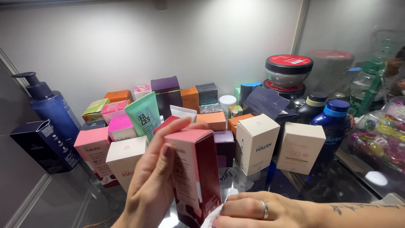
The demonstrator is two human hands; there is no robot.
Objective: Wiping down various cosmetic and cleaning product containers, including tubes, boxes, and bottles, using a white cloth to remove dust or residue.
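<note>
In the head view, the left hand [154, 177] wraps its grip around an upright pink and maroon box [195, 173], fingers flat on the pink face. The right hand [257, 210], just right of the box's lower edge, pinches a white cloth [213, 217] against it. Behind the box, cartons crowd the glass shelf [63, 198]; a cream carton [256, 143] stands near its right. Left of the box the shelf shows bare glass beside a dark blue box [44, 145].

Right hand [257, 210] is wearing a plain silver ring [264, 210]; dark tattoo [358, 207] is showing along the forearm. Left hand [154, 181] is wearing nothing. No sleeves showing.
</note>
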